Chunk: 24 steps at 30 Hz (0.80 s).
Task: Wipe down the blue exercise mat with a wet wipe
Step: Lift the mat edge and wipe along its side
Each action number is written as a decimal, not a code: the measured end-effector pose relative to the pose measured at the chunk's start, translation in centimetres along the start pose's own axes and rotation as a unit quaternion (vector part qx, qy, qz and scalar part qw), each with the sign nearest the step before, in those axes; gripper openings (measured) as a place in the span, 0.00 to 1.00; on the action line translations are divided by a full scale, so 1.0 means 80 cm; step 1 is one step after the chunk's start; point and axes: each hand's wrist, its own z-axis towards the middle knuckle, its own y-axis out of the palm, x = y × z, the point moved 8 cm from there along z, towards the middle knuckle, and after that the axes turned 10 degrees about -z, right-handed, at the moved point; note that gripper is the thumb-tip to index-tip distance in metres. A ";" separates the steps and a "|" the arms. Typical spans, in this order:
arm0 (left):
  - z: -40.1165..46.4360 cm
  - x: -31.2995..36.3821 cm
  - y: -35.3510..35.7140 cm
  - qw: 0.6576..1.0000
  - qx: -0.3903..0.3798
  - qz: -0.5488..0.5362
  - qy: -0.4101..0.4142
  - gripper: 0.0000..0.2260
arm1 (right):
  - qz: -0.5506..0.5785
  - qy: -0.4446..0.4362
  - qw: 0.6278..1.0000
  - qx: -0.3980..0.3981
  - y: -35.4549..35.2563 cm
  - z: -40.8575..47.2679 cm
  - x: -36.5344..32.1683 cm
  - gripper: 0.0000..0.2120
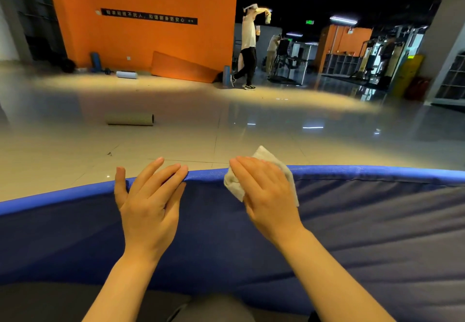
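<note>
Here the blue exercise mat (352, 221) fills the foreground, its far edge meeting tiled floor (176, 133). The right hand (264, 191), fingers straight, presses a wet wipe (232, 183) there; the left hand (148, 196) rests spread, apparently steadying. Wiping is underway; next, sweep along the edge.

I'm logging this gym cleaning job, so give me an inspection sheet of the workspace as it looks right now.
Surface: blue exercise mat, wrinkled, bright blue far edge.
Job's things: white wet wipe at the far edge, partly crumpled.
Clutter: rolled mat on the tiled floor beyond.
Grippers: left hand flat on the mat, fingers straight over the edge; right hand presses the wipe with straight fingers.
Cables: nothing seen.
Surroundings: orange wall, a person walking, gym machines behind.
</note>
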 end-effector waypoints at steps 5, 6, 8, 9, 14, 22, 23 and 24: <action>-0.005 0.004 -0.002 0.999 0.013 0.015 0.028 0.12 | -0.097 -0.023 0.995 0.006 -0.036 -0.037 0.085 0.20; -0.005 0.005 -0.002 0.999 0.018 0.018 0.030 0.12 | -0.120 -0.013 0.993 0.002 -0.046 -0.045 0.108 0.22; -0.001 0.003 0.002 0.999 0.032 0.026 0.031 0.11 | -0.156 0.020 0.988 -0.007 -0.065 -0.060 0.156 0.22; 0.003 0.000 0.004 0.998 0.041 0.031 0.029 0.11 | -0.166 0.036 0.985 -0.014 -0.071 -0.064 0.175 0.21; 0.044 -0.023 0.016 0.996 0.063 0.055 0.017 0.10 | -0.174 0.040 0.980 -0.085 -0.054 -0.047 0.203 0.23; 0.062 -0.122 -0.023 0.992 0.014 0.066 -0.110 0.11 | -0.046 0.060 0.995 -0.059 0.013 0.026 0.108 0.12; 0.063 -0.121 -0.025 0.993 -0.001 0.063 -0.097 0.11 | -0.041 0.072 0.996 -0.042 0.017 0.029 0.097 0.12; 0.063 -0.109 -0.019 0.996 -0.017 0.057 -0.073 0.12 | -0.043 0.082 0.995 -0.026 0.019 0.031 0.088 0.12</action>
